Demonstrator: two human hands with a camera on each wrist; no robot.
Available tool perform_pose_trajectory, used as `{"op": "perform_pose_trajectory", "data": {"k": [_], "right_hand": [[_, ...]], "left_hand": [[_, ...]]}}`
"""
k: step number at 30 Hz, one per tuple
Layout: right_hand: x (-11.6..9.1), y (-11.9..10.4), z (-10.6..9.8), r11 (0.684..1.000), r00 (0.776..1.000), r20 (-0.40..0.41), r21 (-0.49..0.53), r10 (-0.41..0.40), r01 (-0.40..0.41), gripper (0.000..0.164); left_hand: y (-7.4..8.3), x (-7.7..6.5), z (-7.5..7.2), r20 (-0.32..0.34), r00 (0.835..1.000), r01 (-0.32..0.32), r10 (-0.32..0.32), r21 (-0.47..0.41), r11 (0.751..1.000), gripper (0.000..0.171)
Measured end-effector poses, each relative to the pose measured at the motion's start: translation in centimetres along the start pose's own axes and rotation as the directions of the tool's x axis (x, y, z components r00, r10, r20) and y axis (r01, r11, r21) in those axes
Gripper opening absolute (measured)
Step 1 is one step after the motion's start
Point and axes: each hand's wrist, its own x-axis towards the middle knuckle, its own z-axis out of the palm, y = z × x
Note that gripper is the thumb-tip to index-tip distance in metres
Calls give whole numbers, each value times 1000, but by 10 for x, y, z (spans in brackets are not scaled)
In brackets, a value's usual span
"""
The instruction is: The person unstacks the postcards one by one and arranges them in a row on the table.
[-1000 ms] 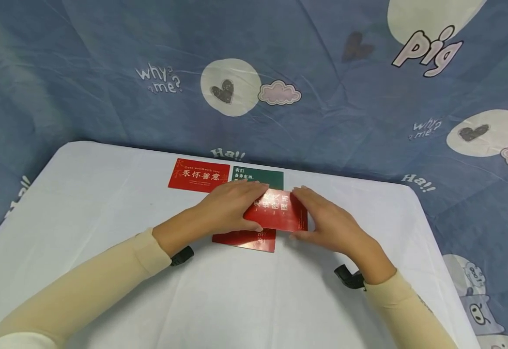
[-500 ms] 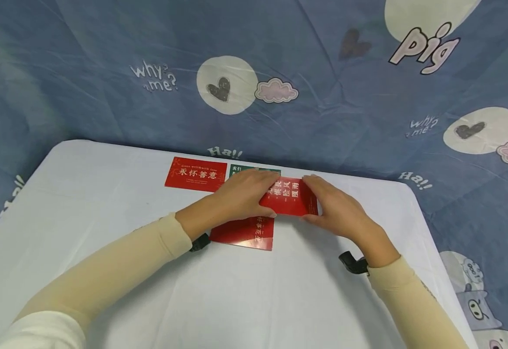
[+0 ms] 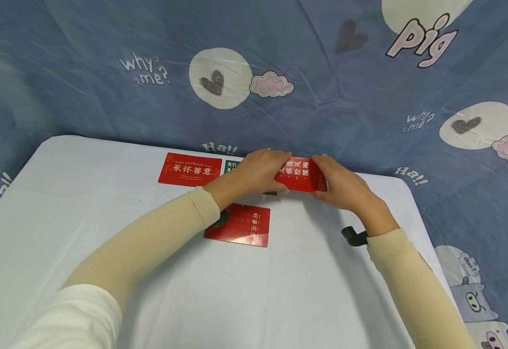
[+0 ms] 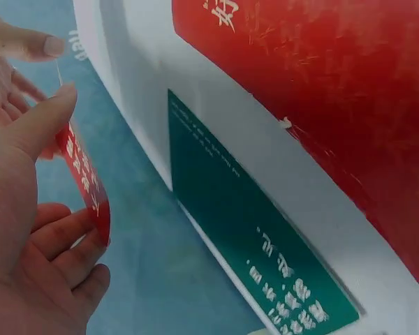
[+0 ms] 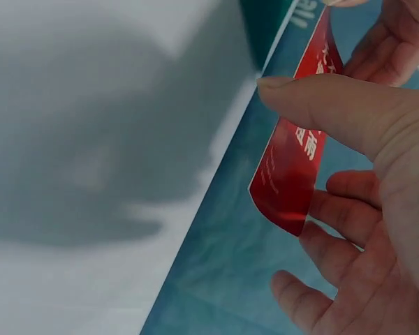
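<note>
A red card with white characters is held by both hands above the far edge of the table. My left hand grips its left end between thumb and fingers. The right hand pinches the opposite end in the same way. In the right wrist view the card appears slightly bowed. Below the left hand lies a green card, mostly hidden by that hand in the head view. Another red card lies nearer to me, partly behind the left wrist.
A further red card lies at the far left, beside the green one. The white-covered table ends just behind the cards, against a blue patterned cloth. Each wrist carries a black camera mount.
Both hands have carried the held red card away from me and slightly right, to the far edge. More of the nearer red card now shows.
</note>
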Motion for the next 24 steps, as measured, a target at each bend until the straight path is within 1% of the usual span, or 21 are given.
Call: {"op": "perform_pose_trajectory", "data": {"k": [4,9,16,21,24], "right_hand": [[4,10,0,1000,1000,21,9,23,-23,84],[7,20,4,999,998,54,27,32,-34,83],[11,29,12,997,991,118,30,65,-69,86],[14,33,15,995,986,149,58,72,-81,85],[15,35,17,992,980,174,71,94,-108,86]], "left_hand": [[1,13,9,21,1000,19,-19,-23,1000,94],[5,24,24,46,998,40,-39,-13,999,94],[8,29,34,41,998,43,-43,-13,999,94],[8,30,40,63,997,47,-45,-33,998,95],[7,30,43,73,996,43,-41,-38,998,95]]}}
